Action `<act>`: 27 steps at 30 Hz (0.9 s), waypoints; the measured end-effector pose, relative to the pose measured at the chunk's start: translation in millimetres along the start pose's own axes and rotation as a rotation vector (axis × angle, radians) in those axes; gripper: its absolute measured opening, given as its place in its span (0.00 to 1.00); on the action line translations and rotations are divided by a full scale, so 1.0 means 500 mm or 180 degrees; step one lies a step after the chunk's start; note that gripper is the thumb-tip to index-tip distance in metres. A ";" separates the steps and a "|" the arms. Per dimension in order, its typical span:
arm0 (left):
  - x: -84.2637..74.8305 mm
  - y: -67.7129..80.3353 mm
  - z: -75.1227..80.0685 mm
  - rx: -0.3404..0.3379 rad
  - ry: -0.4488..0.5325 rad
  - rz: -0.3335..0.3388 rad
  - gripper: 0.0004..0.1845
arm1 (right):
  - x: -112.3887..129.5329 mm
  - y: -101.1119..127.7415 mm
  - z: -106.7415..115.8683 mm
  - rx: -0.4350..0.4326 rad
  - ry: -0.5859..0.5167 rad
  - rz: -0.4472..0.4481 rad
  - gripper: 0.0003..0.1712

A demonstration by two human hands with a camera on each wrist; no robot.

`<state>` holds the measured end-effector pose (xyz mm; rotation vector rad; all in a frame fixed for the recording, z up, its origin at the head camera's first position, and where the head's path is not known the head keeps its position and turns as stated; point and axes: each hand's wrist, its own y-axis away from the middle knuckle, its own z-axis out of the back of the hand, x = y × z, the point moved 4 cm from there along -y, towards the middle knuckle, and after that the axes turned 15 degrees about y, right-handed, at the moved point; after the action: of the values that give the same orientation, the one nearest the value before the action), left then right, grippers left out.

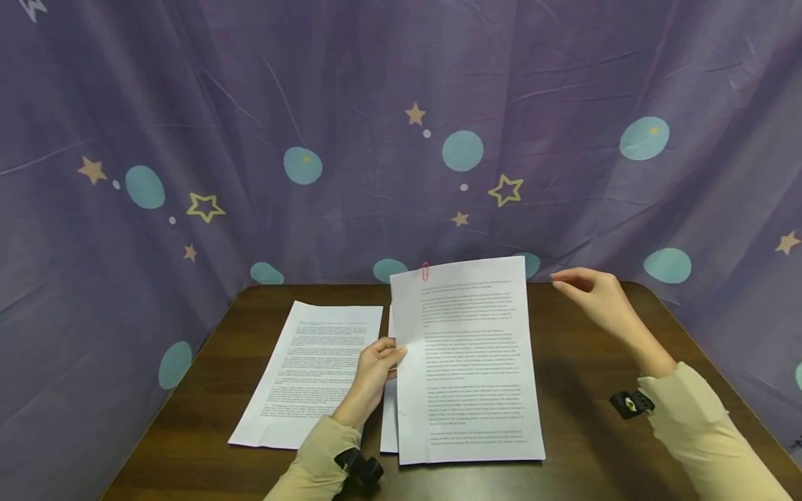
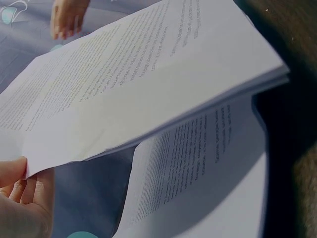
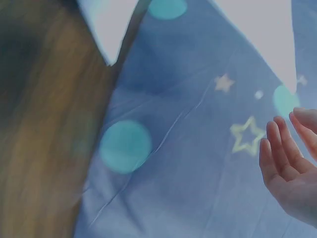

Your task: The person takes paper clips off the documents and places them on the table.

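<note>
My left hand (image 1: pixel 376 369) pinches the left edge of a printed paper stack (image 1: pixel 470 362) between thumb and fingers, holding it raised and facing me. A pink paper clip (image 1: pixel 425 271) sits on the stack's top edge, toward the left corner. From the left wrist view, several layers show along the edge of the held paper stack (image 2: pixel 163 94). To the right of the stack, my right hand (image 1: pixel 592 296) hovers apart from it. Its fingers (image 3: pixel 282 148) are loosely bent, with nothing between them.
A second printed stack (image 1: pixel 313 376) lies on the brown wooden table (image 1: pixel 583 431) at left. Behind the held stack, more white paper (image 1: pixel 389 417) shows as a strip. A purple curtain (image 1: pixel 376 83) with stars and blue ovals hangs behind the table.
</note>
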<state>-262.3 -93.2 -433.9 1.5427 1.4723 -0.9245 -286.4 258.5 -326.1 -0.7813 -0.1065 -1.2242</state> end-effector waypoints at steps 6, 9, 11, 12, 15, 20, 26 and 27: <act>0.002 0.000 -0.004 -0.0003 0.0050 0.0042 0.04 | 0.066 -0.026 -0.015 -0.0052 -0.0211 0.0137 0.12; 0.003 -0.001 -0.006 0.0000 0.0052 0.0047 0.03 | 0.095 -0.036 -0.020 -0.0030 -0.0276 0.0216 0.12; 0.004 -0.002 -0.007 0.0008 0.0034 0.0040 0.04 | 0.113 -0.041 -0.025 -0.0002 -0.0282 0.0270 0.12; 0.004 -0.002 -0.007 0.0004 0.0032 0.0040 0.04 | 0.122 -0.044 -0.027 0.0008 -0.0280 0.0297 0.13; 0.005 -0.002 -0.009 -0.0007 0.0014 0.0035 0.04 | 0.146 -0.052 -0.035 0.0022 -0.0260 0.0368 0.13; 0.004 -0.001 -0.010 -0.0032 -0.0007 0.0021 0.06 | 0.180 -0.061 -0.050 0.0038 -0.0289 0.0492 0.12; 0.003 0.001 -0.011 -0.0016 0.0013 0.0021 0.05 | 0.211 -0.069 -0.068 0.0072 -0.0462 0.0664 0.11; 0.003 0.001 -0.012 -0.0013 0.0018 0.0021 0.05 | 0.215 -0.070 -0.071 0.0072 -0.0489 0.0674 0.11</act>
<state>-261.7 -87.2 -432.8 1.5478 1.4714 -0.9134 -288.7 147.6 -284.7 -0.8444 -0.1589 -0.9608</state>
